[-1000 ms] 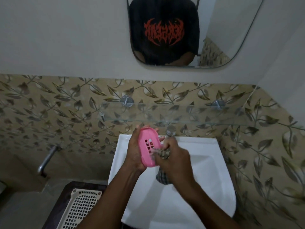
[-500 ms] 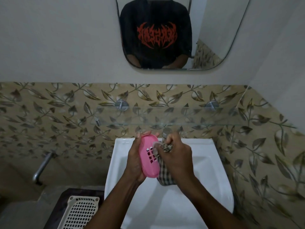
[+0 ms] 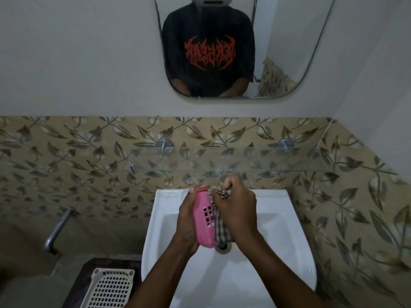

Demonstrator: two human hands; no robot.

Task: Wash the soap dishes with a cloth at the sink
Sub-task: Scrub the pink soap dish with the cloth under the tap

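Nearest, a cream slotted tray (image 3: 112, 287) lies left of the white sink (image 3: 278, 218). Over the basin your left hand (image 3: 186, 223) closes its grip round the pink soap dish (image 3: 201, 227) (held on edge). Your right hand (image 3: 238, 214) grips the checked cloth (image 3: 220, 232) against it. Beyond are a glass shelf (image 3: 222, 158) and a mirror (image 3: 289, 30).

Your head camera looks forward and down, close above your left hand (image 3: 188, 223) and right hand (image 3: 238, 212), facing the mirror (image 3: 289, 41).

readable text: none | black T-shirt (image 3: 209, 25) in mirror (image 3: 289, 30): red spiky logo lettering, illegible
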